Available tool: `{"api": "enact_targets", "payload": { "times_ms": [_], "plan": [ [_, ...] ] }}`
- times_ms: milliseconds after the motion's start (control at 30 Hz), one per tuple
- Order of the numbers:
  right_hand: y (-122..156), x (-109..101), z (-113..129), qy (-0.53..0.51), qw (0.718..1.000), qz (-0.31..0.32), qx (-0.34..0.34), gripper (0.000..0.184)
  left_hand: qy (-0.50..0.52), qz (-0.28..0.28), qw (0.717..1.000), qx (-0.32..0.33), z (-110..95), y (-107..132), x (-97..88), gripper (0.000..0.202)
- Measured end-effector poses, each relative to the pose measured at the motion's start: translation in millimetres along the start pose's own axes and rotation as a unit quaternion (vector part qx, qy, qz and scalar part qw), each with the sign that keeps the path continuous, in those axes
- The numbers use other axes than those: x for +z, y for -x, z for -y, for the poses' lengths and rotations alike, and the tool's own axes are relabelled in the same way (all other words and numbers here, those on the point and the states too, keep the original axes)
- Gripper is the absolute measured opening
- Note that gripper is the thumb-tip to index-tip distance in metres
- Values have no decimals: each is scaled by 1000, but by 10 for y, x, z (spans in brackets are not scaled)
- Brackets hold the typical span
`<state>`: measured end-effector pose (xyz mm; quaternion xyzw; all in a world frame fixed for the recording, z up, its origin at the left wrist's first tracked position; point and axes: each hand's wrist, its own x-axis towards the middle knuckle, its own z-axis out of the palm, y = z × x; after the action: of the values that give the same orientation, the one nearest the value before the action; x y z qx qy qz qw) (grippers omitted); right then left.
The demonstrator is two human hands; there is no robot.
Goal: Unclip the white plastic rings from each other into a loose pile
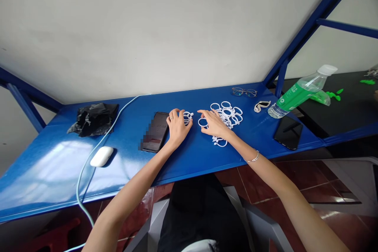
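Observation:
My left hand [178, 126] has its fingers curled around a small bunch of white plastic rings [188, 117] on the blue table. Part of that bunch is hidden behind the fingers. To its right, my right hand [215, 123] holds a single white ring [202, 119] between thumb and fingers, close to the table top. A loose pile of similar white rings with small tabs [233, 115] lies just beyond and under my right hand, which covers part of it.
Left of my left hand lies a black phone [156, 130]. A white earbud case [102, 156], a pale blue cable [97, 145] and a black plastic bag [96, 118] are farther left. Eyeglasses [244, 92], a water bottle [301, 92] and another phone [288, 132] stand or lie to the right.

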<state>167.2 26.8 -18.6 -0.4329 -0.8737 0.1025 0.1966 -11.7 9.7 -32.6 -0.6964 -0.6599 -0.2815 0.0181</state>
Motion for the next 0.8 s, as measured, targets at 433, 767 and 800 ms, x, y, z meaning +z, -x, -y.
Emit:
{"api": "enact_targets", "payload": {
  "times_ms": [433, 767, 800],
  "plan": [
    [-30, -48, 63, -148, 984, -90, -46, 61, 30, -3, 998, 60, 3, 4, 29, 39],
    [-44, -19, 51, -199, 970, -130, -42, 61, 127, -14, 972, 196, -39, -2, -40, 41],
    [-44, -18, 51, -204, 969, -131, -41, 61, 131, -14, 969, 207, -44, -3, -48, 38]
  ]
}}
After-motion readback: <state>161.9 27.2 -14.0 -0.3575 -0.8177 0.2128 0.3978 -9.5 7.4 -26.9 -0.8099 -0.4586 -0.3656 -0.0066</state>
